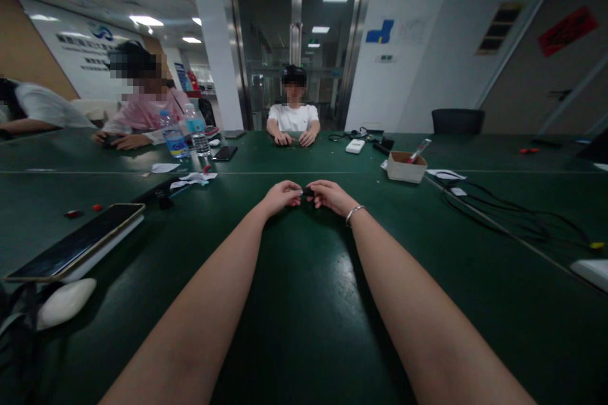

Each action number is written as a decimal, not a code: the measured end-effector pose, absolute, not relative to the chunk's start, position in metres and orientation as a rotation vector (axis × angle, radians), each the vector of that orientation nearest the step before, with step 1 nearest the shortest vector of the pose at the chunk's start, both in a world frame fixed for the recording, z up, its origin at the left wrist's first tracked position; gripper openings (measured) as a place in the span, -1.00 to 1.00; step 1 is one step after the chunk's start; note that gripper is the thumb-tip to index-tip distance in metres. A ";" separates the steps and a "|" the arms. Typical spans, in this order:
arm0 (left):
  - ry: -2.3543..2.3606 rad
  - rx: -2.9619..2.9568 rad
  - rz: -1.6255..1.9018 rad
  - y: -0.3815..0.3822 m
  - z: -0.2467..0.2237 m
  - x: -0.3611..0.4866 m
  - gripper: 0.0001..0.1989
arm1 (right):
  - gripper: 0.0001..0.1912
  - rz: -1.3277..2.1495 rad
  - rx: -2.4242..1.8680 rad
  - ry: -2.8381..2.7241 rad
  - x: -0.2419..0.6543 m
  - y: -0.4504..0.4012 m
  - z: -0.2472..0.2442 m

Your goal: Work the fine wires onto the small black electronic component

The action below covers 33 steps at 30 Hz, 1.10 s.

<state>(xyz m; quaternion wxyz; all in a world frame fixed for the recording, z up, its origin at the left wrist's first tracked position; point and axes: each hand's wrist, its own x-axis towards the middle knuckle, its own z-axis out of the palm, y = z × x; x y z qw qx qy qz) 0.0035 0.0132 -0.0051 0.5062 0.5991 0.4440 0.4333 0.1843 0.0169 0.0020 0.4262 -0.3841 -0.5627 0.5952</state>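
Both of my hands meet over the middle of the dark green table (304,278), arms stretched forward. Between their fingertips is a small black object (308,192), too small to identify. My left hand (283,197) pinches near its left end, where a lighter bit shows at the fingertips. On the other side my right hand (330,196), with a silver bracelet (354,215) at the wrist, has thumb and fingers closed on the black part.
A phone (80,240) on a white box and a white mouse (66,304) lie left. Bottles (175,138) and paper scraps (194,180) stand farther back. Right are a small box (406,168) and black cables (503,202). People sit across and at the left.
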 end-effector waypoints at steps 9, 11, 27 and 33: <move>1.094 1.470 1.084 0.019 -0.011 0.003 -0.85 | -0.85 1.498 -0.958 -1.380 0.185 0.015 0.003; 1.094 1.497 1.108 0.019 -0.011 0.003 -0.89 | -0.85 1.504 -0.967 -1.378 0.184 0.015 0.004; 1.106 1.478 1.112 0.014 -0.008 0.005 -0.87 | -0.88 1.505 -0.955 -1.371 0.186 0.016 0.002; 1.067 1.486 1.181 0.012 -0.007 0.005 -0.86 | -0.88 1.503 -0.962 -1.381 0.186 0.016 0.003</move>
